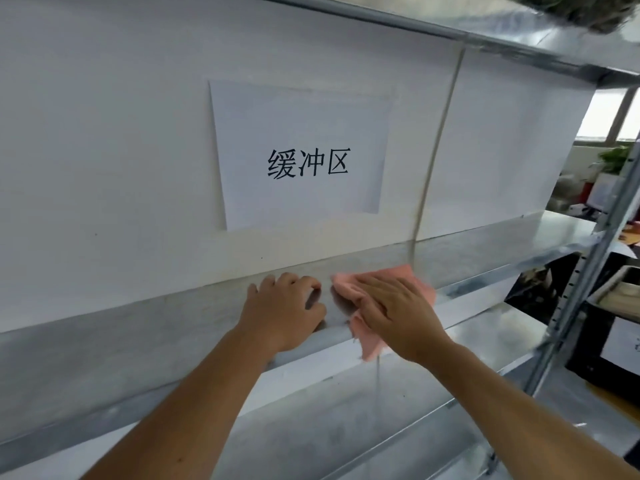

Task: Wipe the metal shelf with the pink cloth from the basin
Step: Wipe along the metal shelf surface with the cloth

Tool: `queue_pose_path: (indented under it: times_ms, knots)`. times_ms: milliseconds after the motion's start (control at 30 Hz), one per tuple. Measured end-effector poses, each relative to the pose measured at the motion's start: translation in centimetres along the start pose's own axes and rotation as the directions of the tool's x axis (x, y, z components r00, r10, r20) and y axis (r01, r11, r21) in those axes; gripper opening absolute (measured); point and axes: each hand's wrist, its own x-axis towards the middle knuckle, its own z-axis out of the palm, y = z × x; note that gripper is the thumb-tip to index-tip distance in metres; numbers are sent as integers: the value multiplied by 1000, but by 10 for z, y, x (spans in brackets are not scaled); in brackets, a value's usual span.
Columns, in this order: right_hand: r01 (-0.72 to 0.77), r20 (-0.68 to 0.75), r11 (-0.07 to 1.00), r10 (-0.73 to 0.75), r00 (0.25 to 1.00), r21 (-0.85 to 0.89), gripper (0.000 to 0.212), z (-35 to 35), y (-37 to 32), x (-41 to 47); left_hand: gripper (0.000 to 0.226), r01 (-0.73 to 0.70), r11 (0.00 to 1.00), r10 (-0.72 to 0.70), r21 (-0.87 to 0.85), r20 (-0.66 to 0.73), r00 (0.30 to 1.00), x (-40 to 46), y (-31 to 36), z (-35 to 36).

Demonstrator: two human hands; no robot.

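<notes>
A pink cloth (398,275) lies flat on the grey metal shelf (138,337), near its middle. My right hand (398,313) presses down on the cloth with the fingers spread and pointing left. A pink corner hangs over the shelf's front edge below my wrist. My left hand (284,310) rests on the bare shelf just left of the cloth, fingers curled, holding nothing. The basin is not in view.
A white wall (104,150) with a paper sign (301,154) stands behind the shelf. An upper shelf (485,29) runs overhead. A lower shelf (346,427) lies below. A perforated upright post (585,278) stands at the right, with dark boxes (609,341) beyond it.
</notes>
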Motion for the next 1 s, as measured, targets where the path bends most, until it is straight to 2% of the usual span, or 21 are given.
queue_pose_path:
  times_ms: [167,233,333,367,433,533,600,700,733,800,900,1000]
  knots:
    - [-231,37,962,238,970,-148,47,-34,63,24,58,25,1000,-25,-9,5,1000,6,9,3]
    - [-198,74,968,211,975,-153,51,-25,46,21,56,27,1000,-26,-12,10,1000,7,9,3]
    - [-31,121,996,41,992,-89,69,-3,11,7,62,7,1000,-6,-24,13,1000,4,5,0]
    - [-10,110,998,17,994,-67,65,-4,10,6,62,-1,1000,2,-30,14,1000,2,4,-2]
    - [-54,67,996,58,996,-69,50,-13,23,13,54,-19,999,20,-42,15,1000,-4,-1,-7]
    - [-220,51,965,229,972,-142,48,-21,30,19,45,-26,998,26,-51,8,1000,-17,-13,-13]
    - [-207,63,967,218,974,-151,51,-7,0,18,45,-28,998,28,-55,1,1000,-27,-24,-17]
    - [-15,132,991,32,991,-133,59,25,-54,8,47,-37,998,37,-54,-10,999,-43,-40,-24]
    - [9,144,992,9,990,-128,63,27,-63,7,47,-41,998,41,-53,-14,999,-48,-46,-27]
    - [-44,124,992,60,991,-121,67,24,-70,8,45,-41,997,40,-59,-18,999,-59,-58,-33]
    - [-160,61,976,171,983,-148,55,28,-89,5,44,-46,997,44,-63,-29,999,-76,-78,-42]
    - [-66,96,985,82,992,-161,64,53,-153,-5,44,-61,996,59,-70,-38,998,-94,-98,-51]
